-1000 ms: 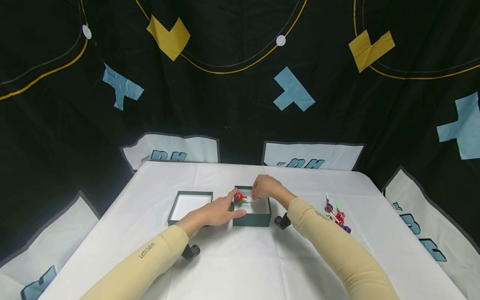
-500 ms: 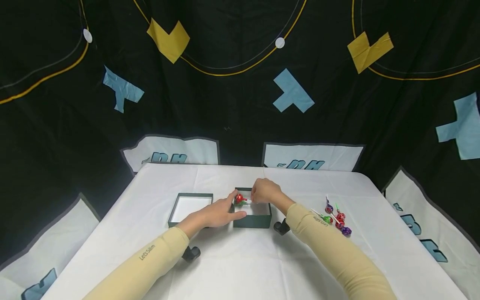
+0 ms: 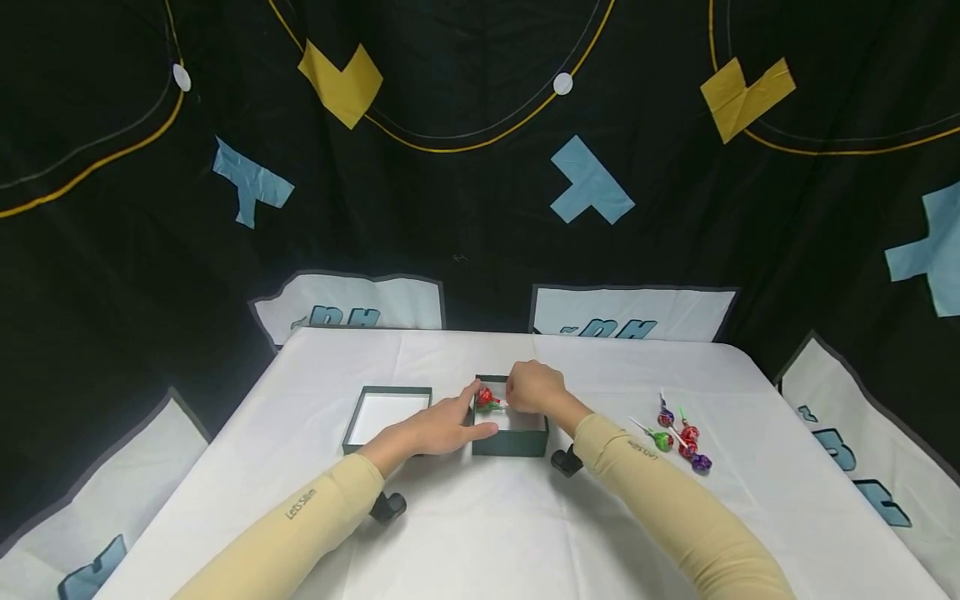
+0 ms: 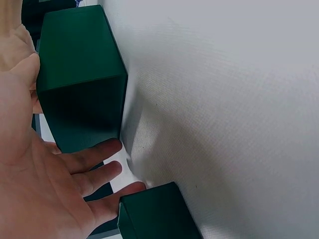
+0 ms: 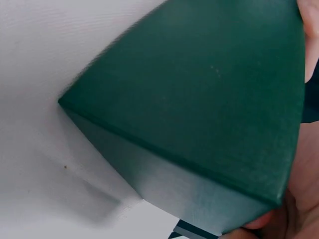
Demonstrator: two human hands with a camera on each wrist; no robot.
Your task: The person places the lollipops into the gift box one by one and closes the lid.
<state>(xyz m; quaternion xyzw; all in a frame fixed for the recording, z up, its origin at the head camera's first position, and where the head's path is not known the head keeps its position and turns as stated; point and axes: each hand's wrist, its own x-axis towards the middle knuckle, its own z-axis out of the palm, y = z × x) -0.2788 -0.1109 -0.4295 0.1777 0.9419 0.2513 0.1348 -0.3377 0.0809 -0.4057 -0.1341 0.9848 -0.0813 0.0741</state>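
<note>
Red lollipop (image 3: 486, 395) inside the green box (image 3: 510, 443)

My left hand (image 3: 438, 427) is spread wide at the box's left side, near the middle of the frame. In the left wrist view its fingers run straight between that box and a second box (image 3: 396, 389), which sits open, white inside, left of centre. My right hand (image 3: 536, 386) reaches over the right part of the green box with its fingers curled down; I cannot tell whether they pinch anything. The red lollipop lies by the box's left inner wall, with something green just below it. At the right of the frame, loose lollipops (image 3: 688, 451) in red, green and purple lie on the white tablecloth (image 3: 480, 533).
</note>
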